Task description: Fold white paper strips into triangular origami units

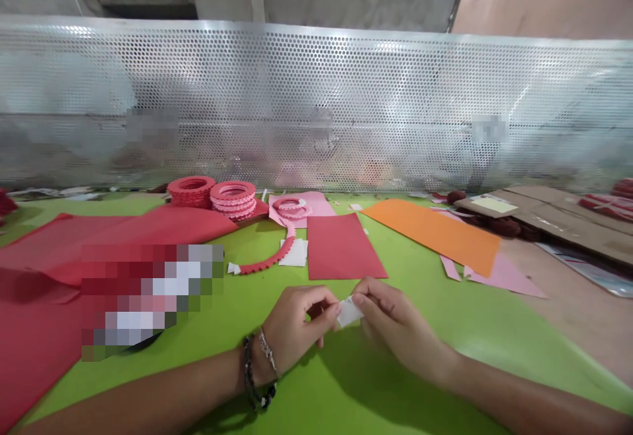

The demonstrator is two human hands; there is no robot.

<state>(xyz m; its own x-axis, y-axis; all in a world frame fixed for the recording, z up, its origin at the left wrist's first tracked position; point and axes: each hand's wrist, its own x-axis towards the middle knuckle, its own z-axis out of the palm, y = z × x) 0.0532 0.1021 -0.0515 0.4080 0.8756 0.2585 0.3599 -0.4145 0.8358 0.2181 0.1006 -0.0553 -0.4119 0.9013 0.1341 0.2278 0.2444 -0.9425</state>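
Between my two hands is a small white piece of paper or tape (350,313), held above the green tabletop (237,316). My left hand (301,319), with bracelets on its wrist, pinches the left edge of the piece. Thumb and fingers of my right hand (395,323) pinch its right edge. Beyond the hands lies a red sheet (343,247). To its left, a curved red and pink scalloped strip (267,263) with a white end rests by a small stack of white pieces (295,253).
Stacks of red scalloped rings (191,188) and pink ones (232,198) stand at the back left. Large red sheets (123,231) cover the left side. An orange sheet (435,234) overlaps pink paper (509,273) on the right. A perforated metal screen (316,79) closes off the back.
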